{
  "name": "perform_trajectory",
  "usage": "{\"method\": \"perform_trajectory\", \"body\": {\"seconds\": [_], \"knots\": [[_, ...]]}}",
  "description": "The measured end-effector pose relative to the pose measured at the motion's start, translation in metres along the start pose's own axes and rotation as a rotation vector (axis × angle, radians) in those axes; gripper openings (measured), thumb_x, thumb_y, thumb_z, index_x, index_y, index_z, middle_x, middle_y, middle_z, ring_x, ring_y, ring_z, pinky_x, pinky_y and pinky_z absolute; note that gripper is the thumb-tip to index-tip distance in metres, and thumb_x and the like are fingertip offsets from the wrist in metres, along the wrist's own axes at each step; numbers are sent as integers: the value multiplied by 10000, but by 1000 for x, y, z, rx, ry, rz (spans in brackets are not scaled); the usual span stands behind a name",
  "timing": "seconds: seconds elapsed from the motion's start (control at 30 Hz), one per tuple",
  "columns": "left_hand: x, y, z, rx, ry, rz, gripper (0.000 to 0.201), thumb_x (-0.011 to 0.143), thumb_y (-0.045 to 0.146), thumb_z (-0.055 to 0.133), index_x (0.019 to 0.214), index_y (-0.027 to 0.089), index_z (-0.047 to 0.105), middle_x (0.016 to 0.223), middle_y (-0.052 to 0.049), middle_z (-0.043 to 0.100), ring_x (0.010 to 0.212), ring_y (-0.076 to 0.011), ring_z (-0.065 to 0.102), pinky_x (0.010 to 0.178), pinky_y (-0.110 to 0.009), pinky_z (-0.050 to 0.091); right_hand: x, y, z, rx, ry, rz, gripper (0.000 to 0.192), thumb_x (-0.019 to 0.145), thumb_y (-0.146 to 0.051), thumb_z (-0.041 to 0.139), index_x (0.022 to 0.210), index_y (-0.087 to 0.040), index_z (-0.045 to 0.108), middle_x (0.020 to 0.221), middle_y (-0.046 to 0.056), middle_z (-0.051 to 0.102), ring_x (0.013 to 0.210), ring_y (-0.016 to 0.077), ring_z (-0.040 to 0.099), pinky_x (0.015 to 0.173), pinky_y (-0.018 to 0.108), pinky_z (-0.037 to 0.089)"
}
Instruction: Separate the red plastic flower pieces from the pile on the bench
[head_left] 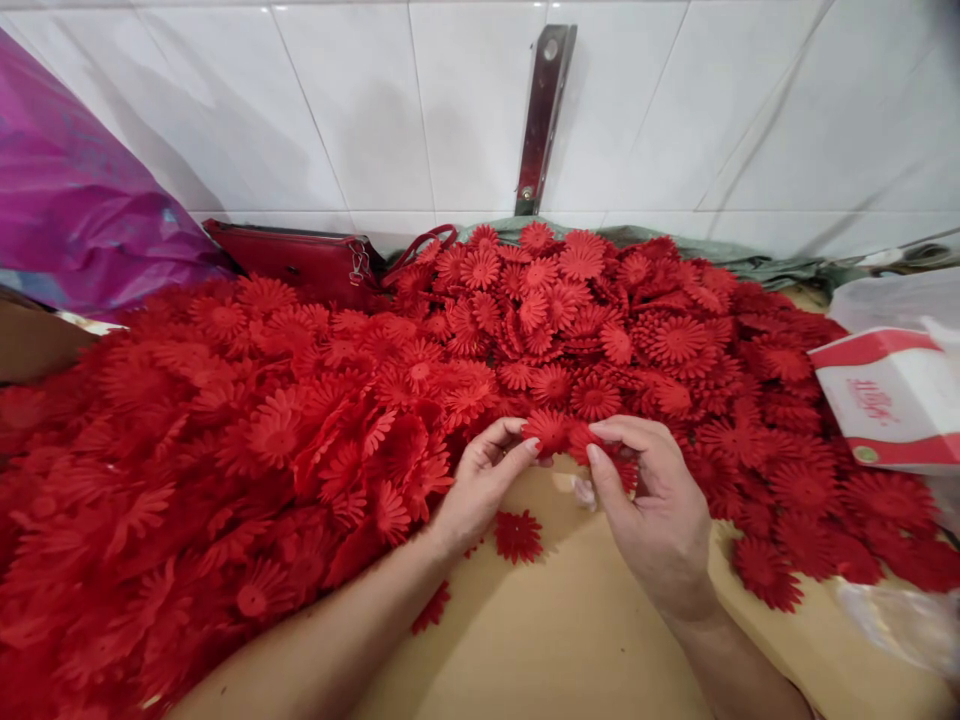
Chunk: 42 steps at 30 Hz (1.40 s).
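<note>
left hand (480,490) and right hand (652,510) both pinch one flat red daisy-shaped fabric flower (551,432), many-petalled, over the tan desk (570,620) near its front edge.

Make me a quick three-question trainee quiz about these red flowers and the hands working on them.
1. True or false: both hands pinch the same red flower piece.
2. What lies alone on the brown board below the left hand? A) a single red flower B) a pair of scissors C) a blue cup
3. Name the red thing against the tiled wall, behind the flower pile.

Key: 1 true, right hand included; 2 A, the single red flower; 3 a red handbag.
</note>
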<state>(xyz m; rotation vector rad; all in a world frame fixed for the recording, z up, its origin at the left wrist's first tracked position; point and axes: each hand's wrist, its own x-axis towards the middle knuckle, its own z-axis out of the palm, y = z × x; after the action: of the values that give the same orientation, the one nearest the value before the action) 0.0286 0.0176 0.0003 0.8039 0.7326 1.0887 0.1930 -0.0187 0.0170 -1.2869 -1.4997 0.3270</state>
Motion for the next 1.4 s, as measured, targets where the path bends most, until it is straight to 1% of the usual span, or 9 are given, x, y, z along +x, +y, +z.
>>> {"method": "perform_trajectory", "body": {"seconds": [0.07, 0.17, 0.3, 0.53, 0.73, 1.03, 1.23, 1.33, 1.4], "knots": [[0, -1, 0, -7, -3, -9, 260, 793, 373, 824, 903, 176, 695, 876, -1, 714, 786, -119, 623, 827, -241, 478, -1, -3, -1, 23, -40, -12, 196, 950, -215, 594, 1134, -243, 657, 1130, 99, 636, 1116, 246, 624, 980, 440, 537], [0, -1, 0, -31, -6, -12, 252, 804, 365, 817, 911, 176, 687, 875, 0, 707, 794, -119, 623, 830, -244, 483, -5, -7, 1, 112, -104, 76, 202, 976, -225, 557, 1154, -242, 650, 1045, 73, 670, 943, 204, 669, 864, 382, 584], [-1, -1, 0, -47, -13, -9, 239, 816, 347, 806, 928, 172, 690, 885, -3, 704, 810, -122, 622, 826, -241, 489, -8, -5, 4, 129, -85, 142, 177, 961, -249, 610, 1129, -251, 664, 983, 45, 693, 851, 187, 677, 807, 359, 585], [0, -3, -1, -39, -4, -15, 246, 824, 364, 799, 952, 179, 699, 911, -6, 698, 827, -127, 611, 844, -253, 476, -2, -8, -1, 60, -157, -22, 160, 992, -195, 547, 938, -232, 693, 964, 48, 654, 937, 177, 636, 844, 334, 532], [-3, 5, 2, 74, -86, -13, 299, 774, 381, 842, 901, 146, 709, 856, -13, 692, 788, -116, 586, 796, -232, 464, 0, -5, 4, -45, -50, -79, 92, 919, -179, 690, 1001, -217, 680, 992, 43, 631, 926, 162, 628, 862, 310, 524], [-3, 6, 6, 41, -84, -67, 330, 672, 337, 916, 863, 148, 724, 761, 23, 665, 694, -83, 553, 726, -213, 448, 1, 2, 4, -73, -104, -71, 67, 978, -190, 580, 936, -207, 630, 953, 40, 632, 935, 160, 622, 881, 293, 498], [-4, 3, 2, 28, -52, -70, 272, 763, 357, 855, 867, 147, 717, 818, 0, 717, 745, -103, 623, 772, -224, 488, 2, 4, 3, 6, -66, 149, 121, 999, -292, 529, 948, -214, 606, 957, 48, 636, 923, 186, 617, 821, 311, 501], [-1, -1, 1, -119, 49, -51, 293, 751, 357, 864, 886, 166, 686, 822, 13, 726, 728, -106, 657, 752, -230, 514, 2, 3, 1, 97, -2, 294, 128, 998, -338, 541, 985, -224, 598, 929, 39, 659, 858, 176, 634, 740, 292, 517], [1, -2, 2, -215, 142, -25, 340, 703, 352, 895, 881, 176, 664, 841, 18, 739, 720, -116, 680, 748, -248, 536, 2, 0, -1, 138, 2, 300, 108, 990, -336, 571, 971, -235, 601, 869, 15, 657, 788, 157, 631, 693, 270, 516]]}}
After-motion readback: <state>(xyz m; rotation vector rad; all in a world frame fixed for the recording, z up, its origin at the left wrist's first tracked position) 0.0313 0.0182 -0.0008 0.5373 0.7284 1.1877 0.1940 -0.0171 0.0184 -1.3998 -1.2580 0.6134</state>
